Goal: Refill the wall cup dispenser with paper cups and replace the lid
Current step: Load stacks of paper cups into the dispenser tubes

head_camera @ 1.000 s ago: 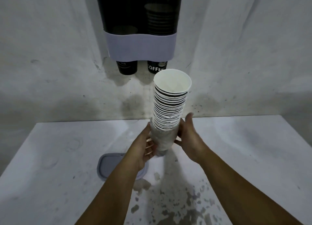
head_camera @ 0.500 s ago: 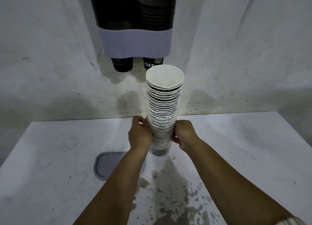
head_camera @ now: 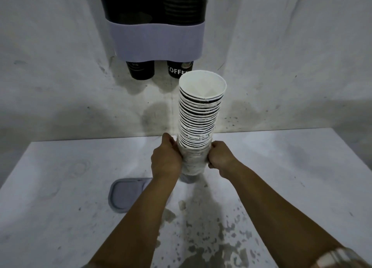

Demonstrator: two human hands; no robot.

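Nearest me, a wristband [head_camera: 340,257] is showing at the bottom right edge on the right arm. Both forearms are reaching forward over the white table [head_camera: 60,207], which is carrying dark flaking stains close in. Just left of the left forearm, the grey lid [head_camera: 124,195] is lying flat on the table, partly hidden by that arm.

Further on, I am seeing the left hand [head_camera: 166,161] and the right hand [head_camera: 220,158] curling in from either side of the stack of paper cups [head_camera: 198,116], gripping its lower end, which is wrapped in clear plastic. The stack is standing upright, mouth up; whether its base is touching the table I cannot tell.

Behind, the wall cup dispenser [head_camera: 157,40] is hanging on the wall, with two dark cups [head_camera: 141,70] poking out underneath.
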